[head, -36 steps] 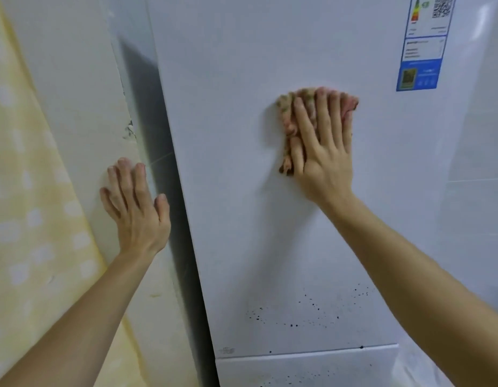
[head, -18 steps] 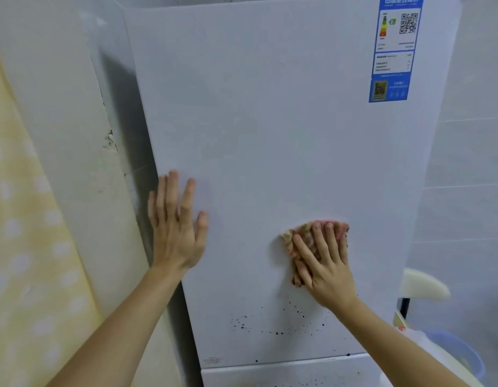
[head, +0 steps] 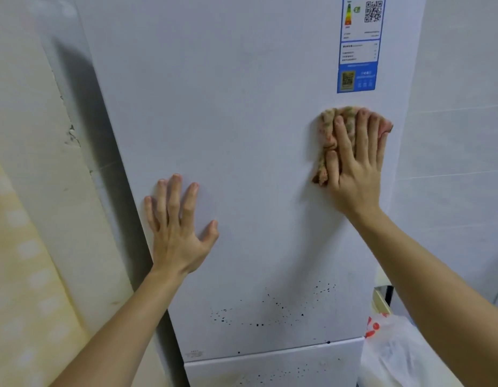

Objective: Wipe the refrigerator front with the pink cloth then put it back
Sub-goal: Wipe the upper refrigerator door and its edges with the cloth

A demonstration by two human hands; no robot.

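Both hands on refrigerator front (head: 242, 135). Right hand (head: 354, 166), fingers (head: 362, 129) straight and close together, presses pink cloth (head: 330, 135) flat just below blue label (head: 358, 51). Dark specks (head: 270, 317) lie well below, leftward (likely next). Left hand (head: 178, 230) splayed, bracing.

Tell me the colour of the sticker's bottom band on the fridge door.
Blue, on the sticker, shown best in the head view.

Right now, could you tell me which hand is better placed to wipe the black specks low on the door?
Probably the right hand: it already presses the cloth to the door. The left hand, nearer the specks, is bare.
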